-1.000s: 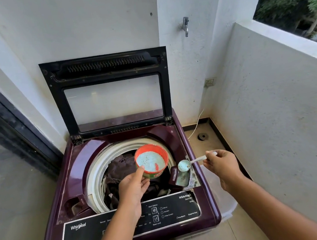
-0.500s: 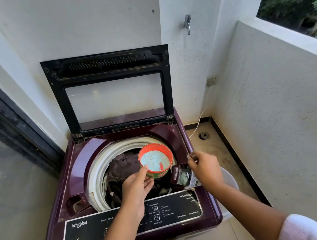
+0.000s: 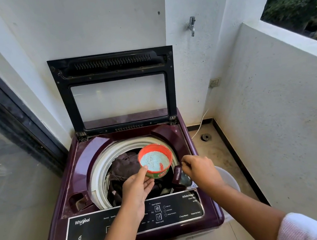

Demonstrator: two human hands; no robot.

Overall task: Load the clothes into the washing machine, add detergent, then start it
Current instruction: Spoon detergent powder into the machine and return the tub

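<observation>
Now we're over the maroon washing machine [image 3: 63, 188], its lid [image 3: 113, 89] standing upright against the wall and dark clothes [image 3: 123, 166] heaped inside the drum. Left hand [image 3: 137, 188] reaches across the control panel [image 3: 125, 221] and holds the orange detergent tub [image 3: 155, 160] above the drum's right side, thumb hooked on the near rim and fingers cupped underneath. The tub tilts toward us and pale blue powder shows inside. Right hand [image 3: 200, 169] hovers just beside it, knuckles up, above the detergent drawer [image 3: 179, 175], which is open at the machine's front right corner. Those fingers are curled in tight together, but I can't tell whether they pinch anything, since the fingertips are turned away from the camera. A pink sleeve [image 3: 306, 227] shows on that arm. To the right of the machine, a white bucket [image 3: 228, 179] peeks out behind the right forearm. Farther back there's a floor drain [image 3: 205, 136], with a white cable [image 3: 199, 127] running nearby and a tap [image 3: 191, 25] high on the wall.
</observation>
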